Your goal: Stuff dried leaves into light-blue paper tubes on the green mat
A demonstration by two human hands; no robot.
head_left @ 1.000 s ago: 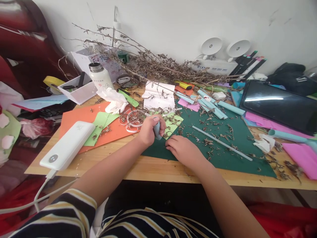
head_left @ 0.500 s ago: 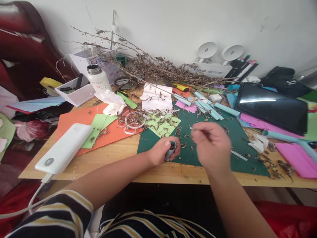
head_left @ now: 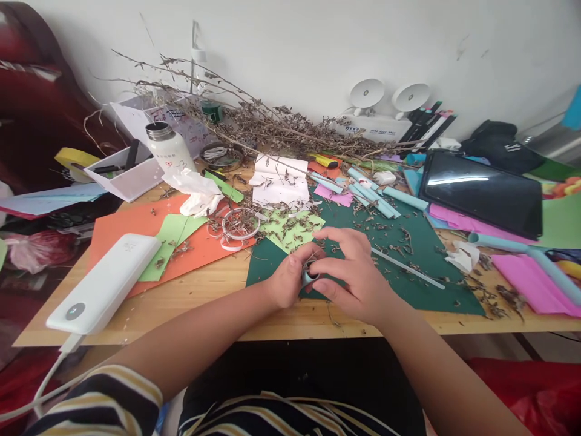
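My left hand (head_left: 285, 280) is wrapped around a short light-blue paper tube (head_left: 309, 280), whose open end faces up. Something dark shows inside the opening. Over that opening is my right hand (head_left: 351, 275), with thumb and fingers apart and a fingertip at the tube's mouth. I see nothing held in it. Below both hands lies a dark green sheet (head_left: 431, 298), scattered with dry leaf bits. A thin pale strip (head_left: 408, 268) rests on this sheet to the right of my right hand.
Dry branches (head_left: 272, 121) stretch across the back. On the left are a white power bank (head_left: 104, 281), an orange sheet (head_left: 190, 261) and a bottle (head_left: 170, 151). Rolled blue tubes (head_left: 374, 197) lie beyond my hands. A black tablet (head_left: 483, 194) sits at right.
My right hand has moved left to the tube's mouth, its fingers going from pinched together to spread. My left hand still holds the tube. The view has shifted slightly.
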